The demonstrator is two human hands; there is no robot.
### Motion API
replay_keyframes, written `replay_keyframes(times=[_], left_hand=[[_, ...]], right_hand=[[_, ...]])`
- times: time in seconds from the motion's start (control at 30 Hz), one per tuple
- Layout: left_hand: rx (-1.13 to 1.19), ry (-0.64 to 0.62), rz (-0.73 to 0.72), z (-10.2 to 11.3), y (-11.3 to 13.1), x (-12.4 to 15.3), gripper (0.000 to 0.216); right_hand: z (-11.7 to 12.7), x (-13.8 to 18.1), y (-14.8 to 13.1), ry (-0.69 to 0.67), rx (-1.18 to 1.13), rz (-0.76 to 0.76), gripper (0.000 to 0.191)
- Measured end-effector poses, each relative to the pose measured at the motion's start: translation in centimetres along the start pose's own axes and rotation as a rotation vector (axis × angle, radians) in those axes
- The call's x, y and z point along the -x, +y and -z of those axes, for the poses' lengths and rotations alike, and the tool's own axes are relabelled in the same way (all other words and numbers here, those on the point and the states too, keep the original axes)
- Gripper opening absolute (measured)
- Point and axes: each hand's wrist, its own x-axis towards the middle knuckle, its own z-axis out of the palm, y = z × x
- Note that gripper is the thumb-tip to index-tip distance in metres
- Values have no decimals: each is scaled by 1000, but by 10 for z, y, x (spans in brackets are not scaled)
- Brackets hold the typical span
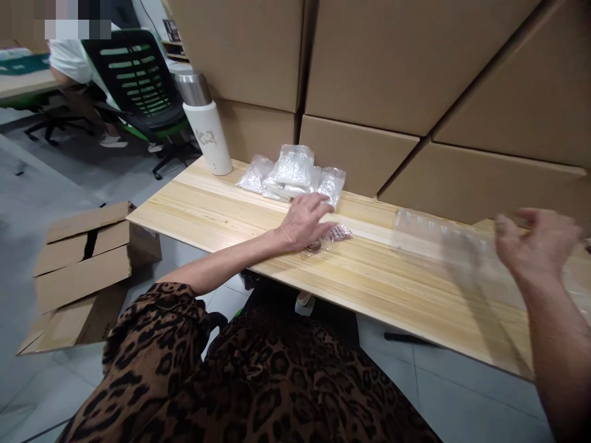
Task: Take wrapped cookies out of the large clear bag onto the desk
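wall: stacked cardboard boxes [406, 67] | furniture: pale wood table [221, 209], green-black office chair [138, 80] | floor: grey tiles [55, 172]

Only 1 view is given, so no part of the scene is shared with a second camera. It sits on the person's head and looks forward and down, tilted so the wooden table [369, 277] runs slantwise from middle left to lower right of the frame. The camera is near: the person's patterned lap fills the bottom of the frame, the left hand [305, 221] lies at the centre and the right hand [535, 246] enters at the right edge. Stacked cardboard boxes [397, 61] close off the top, and the upper left opens onto floor and a green chair [138, 80]
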Motion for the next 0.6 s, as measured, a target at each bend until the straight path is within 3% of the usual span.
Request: replay_keyframes(times=[0.07, 0.13, 0.23, 0.3, 0.43, 0.6], left_hand=[[-65, 258, 122, 16, -13, -15, 47], [-112, 440, 264, 31, -34, -32, 56], [-108, 530, 454, 45, -69, -49, 67], [-80, 524, 529, 48, -84, -52, 68], [26, 549, 528, 45, -88, -48, 63], [274, 573, 408, 48, -68, -49, 59]], right_hand=[[-25, 3, -70, -191, -249, -79, 39], [-48, 14, -143, -361, -534, -85, 37], [-82, 34, -235, -568, -721, -8, 40], [-104, 43, -279, -652, -761, 29, 39], [-132, 52, -331, -695, -646, 48, 36], [-135, 57, -352, -641, -653, 17, 52]])
